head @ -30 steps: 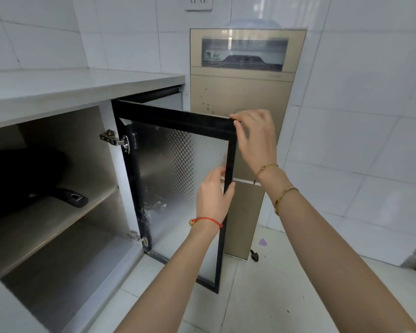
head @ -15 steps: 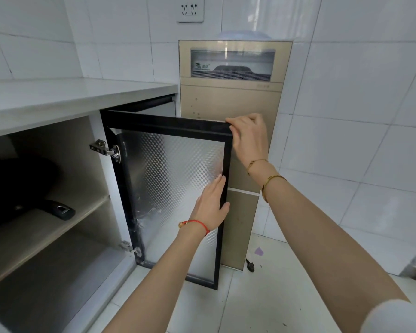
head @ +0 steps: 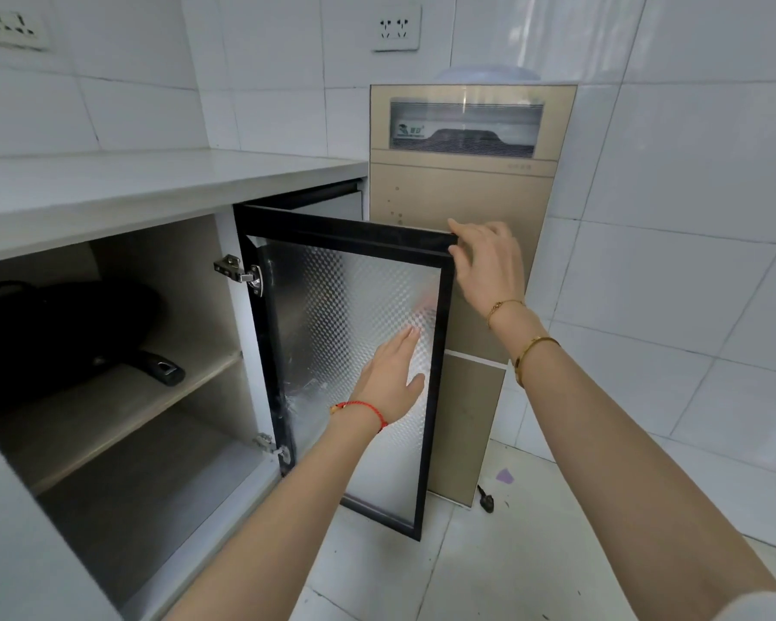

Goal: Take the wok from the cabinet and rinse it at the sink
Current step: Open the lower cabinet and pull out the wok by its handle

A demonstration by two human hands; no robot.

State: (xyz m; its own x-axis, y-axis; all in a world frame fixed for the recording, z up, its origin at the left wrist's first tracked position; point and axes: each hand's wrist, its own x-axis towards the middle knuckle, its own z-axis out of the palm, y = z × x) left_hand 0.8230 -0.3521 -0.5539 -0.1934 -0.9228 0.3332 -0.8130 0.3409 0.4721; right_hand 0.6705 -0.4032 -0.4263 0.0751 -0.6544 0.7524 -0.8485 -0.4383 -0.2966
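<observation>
The cabinet (head: 122,396) under the white surface (head: 153,186) is seen open. A black wok (head: 54,333) is kept on its upper shelf (head: 122,405), handle (head: 160,369) pointed out; the lower shelf is bare. The glass door (head: 346,351) is swung wide. Its top corner is pinched by the right hand (head: 489,266), fingers (head: 460,253) curled. The left hand (head: 393,378) is laid flat on the glass, fingers spread, nothing held. A gold machine (head: 462,244) is stood just behind

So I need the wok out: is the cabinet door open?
Open: the door stands swung out, showing the wok on the upper shelf.
</observation>
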